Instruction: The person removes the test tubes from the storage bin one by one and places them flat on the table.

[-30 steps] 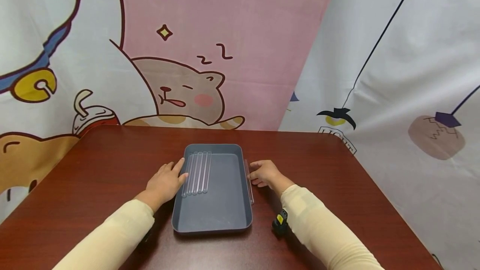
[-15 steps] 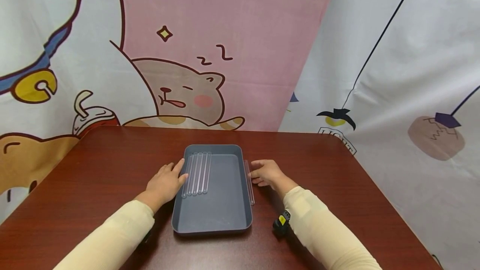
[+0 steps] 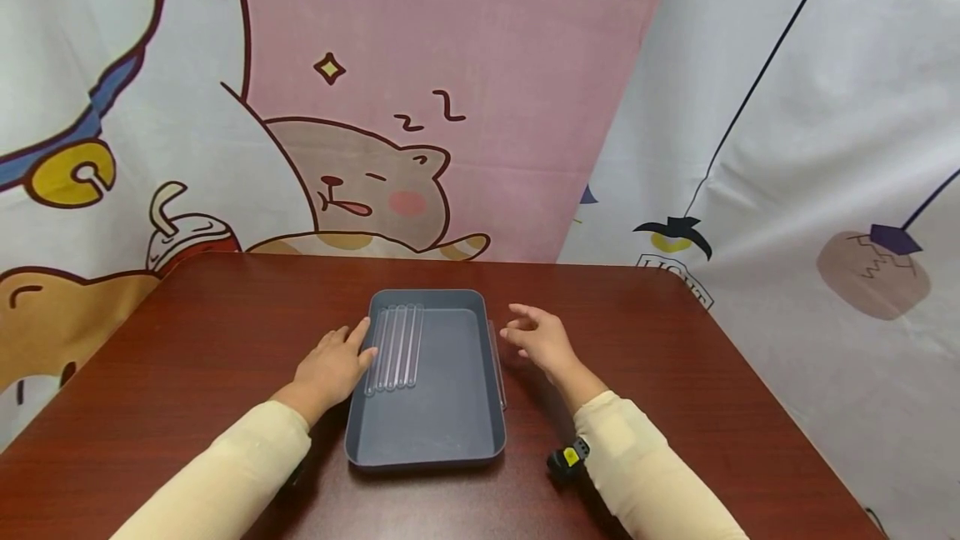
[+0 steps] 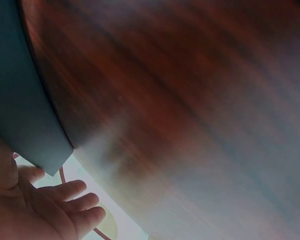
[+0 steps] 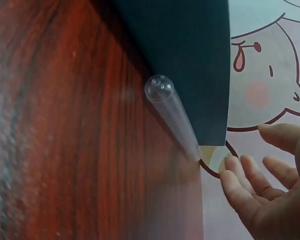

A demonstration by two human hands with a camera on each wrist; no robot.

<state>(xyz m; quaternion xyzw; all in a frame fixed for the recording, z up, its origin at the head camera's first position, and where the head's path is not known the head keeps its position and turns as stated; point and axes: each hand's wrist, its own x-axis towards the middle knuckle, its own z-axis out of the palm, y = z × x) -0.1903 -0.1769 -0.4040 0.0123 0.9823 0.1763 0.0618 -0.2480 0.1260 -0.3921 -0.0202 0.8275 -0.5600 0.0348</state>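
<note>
A grey rectangular tray lies in the middle of the head view. Several clear test tubes lie side by side along its left inner wall. Outside, one more clear test tube lies against the right wall on the table; the right wrist view shows its rounded end close up. My left hand rests on the tray's left rim with fingers extended. My right hand hovers beside the single tube, thumb and fingers spread apart and holding nothing.
The tray stands on a dark red wooden table. A cartoon-printed cloth hangs behind the table's far edge. A black device with a yellow mark sits at the right wrist.
My right hand has come away from the single tube, up and slightly right, its fingers spreading. That tube has shifted a little toward the tray wall. The left hand stays put.
</note>
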